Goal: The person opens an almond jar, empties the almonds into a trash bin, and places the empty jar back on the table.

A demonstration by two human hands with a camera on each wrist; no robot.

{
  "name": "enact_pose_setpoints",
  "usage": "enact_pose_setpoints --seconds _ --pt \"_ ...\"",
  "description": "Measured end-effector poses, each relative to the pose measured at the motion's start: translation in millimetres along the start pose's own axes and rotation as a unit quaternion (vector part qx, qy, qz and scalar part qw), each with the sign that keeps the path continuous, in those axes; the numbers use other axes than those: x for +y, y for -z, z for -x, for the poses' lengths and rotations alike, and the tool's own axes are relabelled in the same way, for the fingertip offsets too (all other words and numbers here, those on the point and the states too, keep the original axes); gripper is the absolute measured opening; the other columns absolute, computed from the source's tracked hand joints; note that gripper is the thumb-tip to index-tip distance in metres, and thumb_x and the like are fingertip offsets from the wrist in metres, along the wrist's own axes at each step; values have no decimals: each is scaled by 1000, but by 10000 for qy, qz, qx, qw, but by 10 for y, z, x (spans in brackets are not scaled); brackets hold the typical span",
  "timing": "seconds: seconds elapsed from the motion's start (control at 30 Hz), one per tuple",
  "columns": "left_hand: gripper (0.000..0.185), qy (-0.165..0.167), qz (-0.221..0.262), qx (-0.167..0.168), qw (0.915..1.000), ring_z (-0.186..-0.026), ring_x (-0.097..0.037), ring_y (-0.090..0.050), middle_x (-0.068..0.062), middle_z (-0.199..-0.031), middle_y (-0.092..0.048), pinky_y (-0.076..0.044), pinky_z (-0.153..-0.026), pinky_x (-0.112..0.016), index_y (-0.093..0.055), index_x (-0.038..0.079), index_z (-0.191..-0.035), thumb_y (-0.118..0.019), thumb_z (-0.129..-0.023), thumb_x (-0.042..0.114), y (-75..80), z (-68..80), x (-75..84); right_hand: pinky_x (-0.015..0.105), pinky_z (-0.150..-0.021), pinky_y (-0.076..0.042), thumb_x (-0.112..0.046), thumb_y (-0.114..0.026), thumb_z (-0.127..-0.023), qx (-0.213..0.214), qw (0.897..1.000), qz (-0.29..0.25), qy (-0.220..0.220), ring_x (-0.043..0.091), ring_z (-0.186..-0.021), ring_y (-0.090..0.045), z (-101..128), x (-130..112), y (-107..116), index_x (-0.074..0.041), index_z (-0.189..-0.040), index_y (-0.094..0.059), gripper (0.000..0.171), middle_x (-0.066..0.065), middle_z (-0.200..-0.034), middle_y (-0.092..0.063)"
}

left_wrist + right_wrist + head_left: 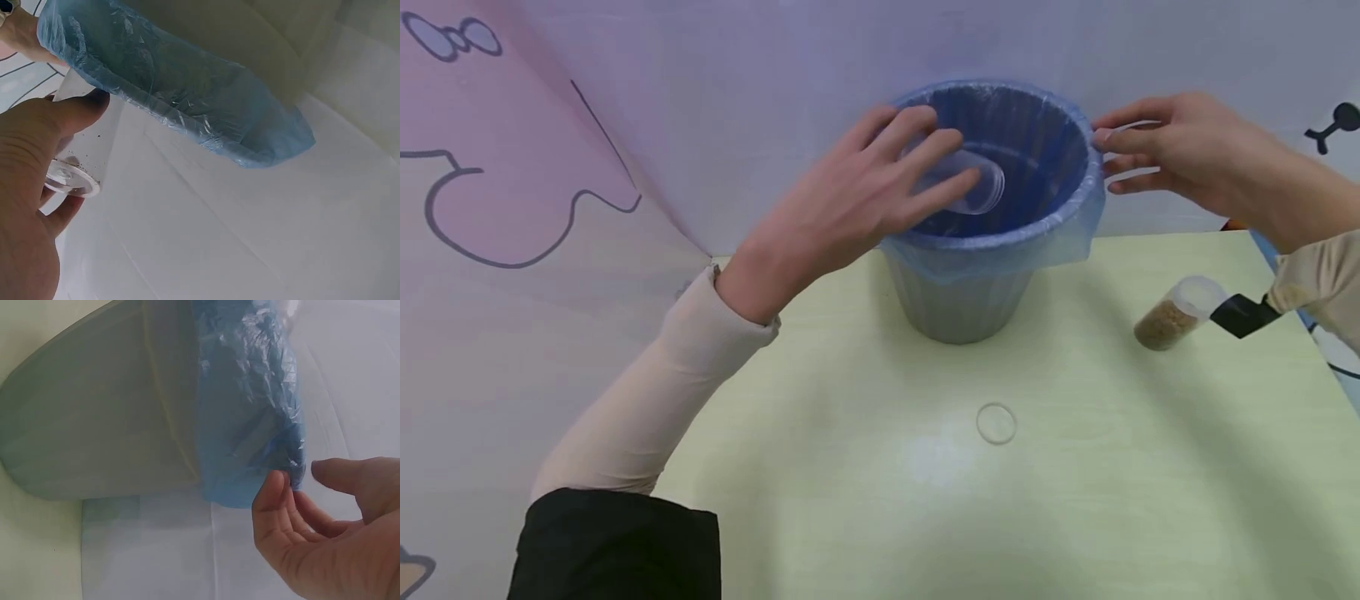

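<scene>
My left hand (868,179) grips a clear plastic cup (985,187), tipped over the mouth of a waste bin (958,308). In the left wrist view, a few dark specks cling inside the cup (87,150), near its base; the thumb lies along its side. A blue plastic bag (992,258) lines the bin and folds over its rim. At the right side of that rim is my right hand (1195,150), its fingers loosely bent at the bag's edge. The right wrist view shows the thumb apart from the bag (250,412).
A clear container of brown grains (1167,323) is on the pale table (865,492) at the right, by the right sleeve. A thin ring (997,423) lies in front of the bin. Behind stands a pale wall covering (760,100) with printed drawings.
</scene>
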State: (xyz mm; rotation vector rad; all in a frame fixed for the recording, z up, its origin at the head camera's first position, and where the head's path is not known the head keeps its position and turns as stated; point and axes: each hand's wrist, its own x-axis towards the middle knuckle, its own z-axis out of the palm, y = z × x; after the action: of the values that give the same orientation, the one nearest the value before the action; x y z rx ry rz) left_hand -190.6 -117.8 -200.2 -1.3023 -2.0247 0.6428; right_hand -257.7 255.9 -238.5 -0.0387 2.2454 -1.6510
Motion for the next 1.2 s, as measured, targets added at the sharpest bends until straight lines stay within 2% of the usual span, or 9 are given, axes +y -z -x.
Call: enact_pose_setpoints --seconds 0.3,0.4,0.5,0.6,0.77,0.83,1.0,1.07,1.2 --pt "47 766 807 999 9888 -131 -40 -53 -16 -139 -59 -49 -104 -53 -52 19 -148 -39 -108 -2 -51 175 148 14 -77 -59 -28 -57 -107 166 9917 649 1096 7 -101 -67 172 176 -38 -15 -146 -53 41 -9 -122 -65" --pt "42 1124 1340 1427 9742 -127 -41 -55 -16 -136 -61 -49 -105 -55 -57 18 -146 -52 -106 6 -69 254 196 13 -77 -58 -23 -58 -106 335 9861 734 1449 6 -100 -67 263 248 -93 -14 -144 -55 39 -9 -122 -65" --pt "41 1538 1997 1881 9492 -125 -40 -56 -17 -135 -62 -49 -109 -51 -61 16 -143 -65 -102 14 -81 331 247 11 -77 -57 -18 -59 -106 500 9803 808 1730 4 -98 -69 376 317 -140 -14 -144 -56 38 -10 -124 -65" --pt "44 1957 2815 2315 9104 -127 -38 -55 -18 -135 -62 -46 -111 -45 -63 12 -141 -72 -99 17 -101 388 305 8 -79 -55 -14 -58 -106 705 9741 943 1931 1 -97 -69 493 380 -166 -14 -146 -56 40 -12 -126 -64" --pt "50 2503 4086 2917 8278 -126 -31 -54 -18 -133 -60 -44 -106 -41 -63 5 -138 -79 -92 14 -150 498 416 6 -81 -54 -8 -56 -106 1080 9671 829 2148 0 -98 -68 649 496 -174 -14 -147 -56 41 -12 -126 -65" --pt "55 2670 4558 3089 7909 -126 -30 -54 -18 -133 -60 -47 -106 -40 -62 2 -138 -83 -88 9 -170 552 468 6 -81 -54 -6 -56 -106 1218 9649 754 2202 0 -98 -68 697 554 -166 -14 -145 -57 40 -12 -125 -66" --pt "67 3072 5788 3208 6839 -132 -32 -53 -9 -138 -57 -51 -110 -43 -56 -4 -144 -82 -82 -3 -207 708 615 4 -81 -52 -3 -57 -104 1600 9595 791 2181 -3 -98 -68 781 721 -137 -14 -143 -59 40 -15 -123 -66" --pt "70 3236 6116 3156 6494 -134 -33 -51 -5 -140 -54 -49 -112 -44 -53 -4 -147 -80 -82 -3 -225 770 675 2 -82 -50 -5 -57 -105 1799 9575 940 2048 -6 -99 -66 806 800 -126 -15 -144 -58 41 -18 -123 -64" --pt "74 3502 6458 3084 6043 -132 -32 -46 -2 -141 -50 -50 -109 -41 -50 -3 -149 -78 -81 -4 -303 881 793 -2 -85 -44 -15 -59 -106 2204 9511 1389 1660 -12 -104 -59 846 993 -101 -20 -149 -54 43 -25 -126 -59"
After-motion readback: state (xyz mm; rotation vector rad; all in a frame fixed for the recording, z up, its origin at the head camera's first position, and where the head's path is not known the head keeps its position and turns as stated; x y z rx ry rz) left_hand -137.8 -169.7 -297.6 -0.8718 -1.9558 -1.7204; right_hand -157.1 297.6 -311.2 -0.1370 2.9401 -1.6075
